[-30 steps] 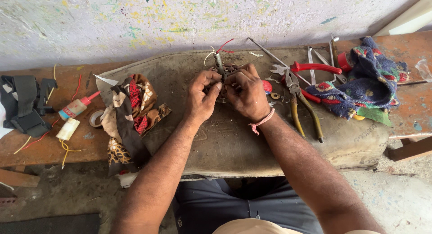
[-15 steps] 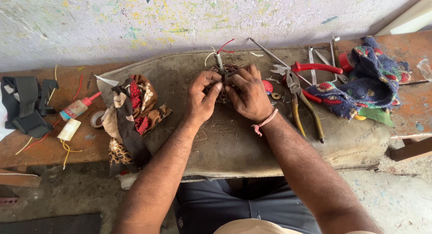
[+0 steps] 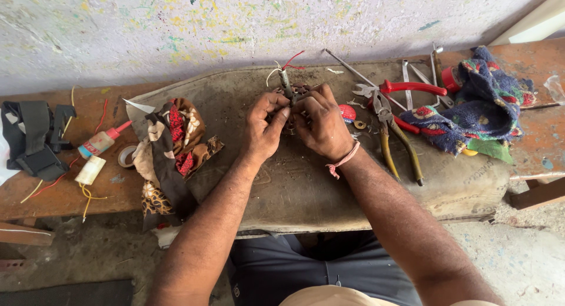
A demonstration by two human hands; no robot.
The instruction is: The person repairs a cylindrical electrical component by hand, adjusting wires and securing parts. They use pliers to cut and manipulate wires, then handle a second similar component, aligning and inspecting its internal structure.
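Both hands are meeting near the middle of the desk's far edge, pinching a small dark metal part with white and red wires (image 3: 286, 82) between them. Left hand (image 3: 263, 126) is gripping narrow, fingertips closed on the part to steady it. Right hand (image 3: 322, 123) is curling over it, grip tight, wrist bent inward, likely for fine work. Red-handled pliers (image 3: 406, 88) and yellow-handled pliers (image 3: 397, 147) are lying just right, within reach. Patterned brown rag (image 3: 170, 153) is sitting left.
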